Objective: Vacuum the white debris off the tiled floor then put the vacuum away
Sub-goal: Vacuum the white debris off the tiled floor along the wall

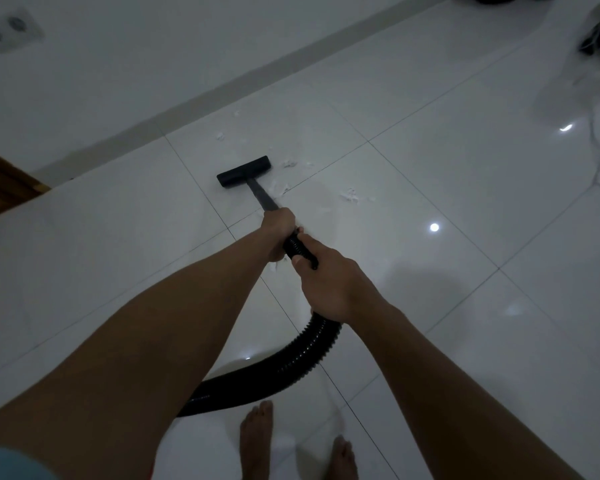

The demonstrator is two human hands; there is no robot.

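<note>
Gripping with 2 hands, for a steady push I'd guess: right hand (326, 282) wraps the ribbed hose (302, 351), and left hand (278, 230) just ahead clamps the wand (262, 195) to steer. Nozzle (244, 171) sits flat on the tiled floor (465, 202). White debris (350, 195) lies scattered from its 12 to 4 o'clock, not picked up yet.

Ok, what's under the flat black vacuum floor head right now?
The flat black vacuum floor head sits on the glossy white tiled floor. White debris scraps lie beside and beyond it; whether any lies beneath is hidden by the head.
</note>
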